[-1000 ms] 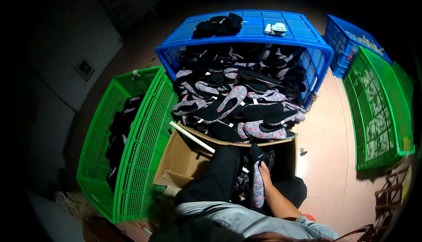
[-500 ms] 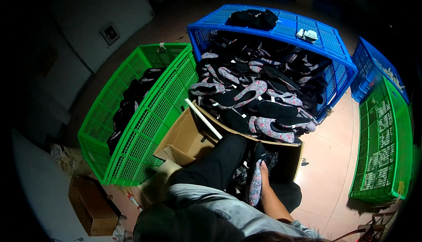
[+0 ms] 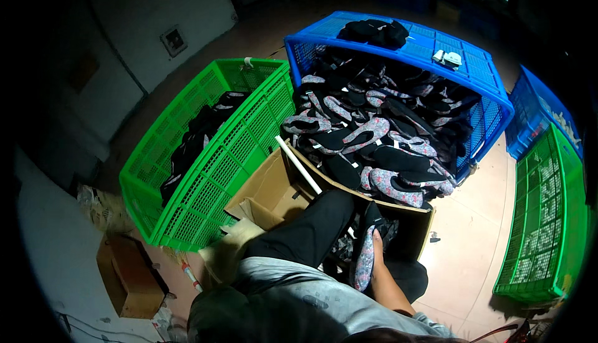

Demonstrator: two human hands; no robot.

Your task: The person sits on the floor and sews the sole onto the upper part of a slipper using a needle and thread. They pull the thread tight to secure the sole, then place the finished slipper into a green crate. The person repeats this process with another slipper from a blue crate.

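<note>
My right hand [image 3: 379, 257] grips a floral grey-and-pink slipper with a black part [image 3: 363, 262], held upright between my knees. Its thumb lies along the slipper's side; the other fingers are hidden behind it. Below it, an open cardboard box [image 3: 425, 226] holds dark pieces that I cannot make out. My left hand does not show, and its sleeve lies across my lap. Just ahead, a large pile of similar black and floral slippers [image 3: 369, 132] spills from a blue plastic crate [image 3: 498, 109] lying on its side.
A green mesh crate [image 3: 218, 162] with dark slippers stands at left. Beside my knee is a cardboard box [image 3: 265, 187] with a white tube [image 3: 299, 165] across it. Another green crate [image 3: 542, 218] and a blue crate [image 3: 529, 109] stand at right. Black items [image 3: 374, 33] lie on the big crate.
The view has turned slightly, so the crates and pile sit a little farther right. My right hand keeps its grip on the slipper, almost unmoved.
</note>
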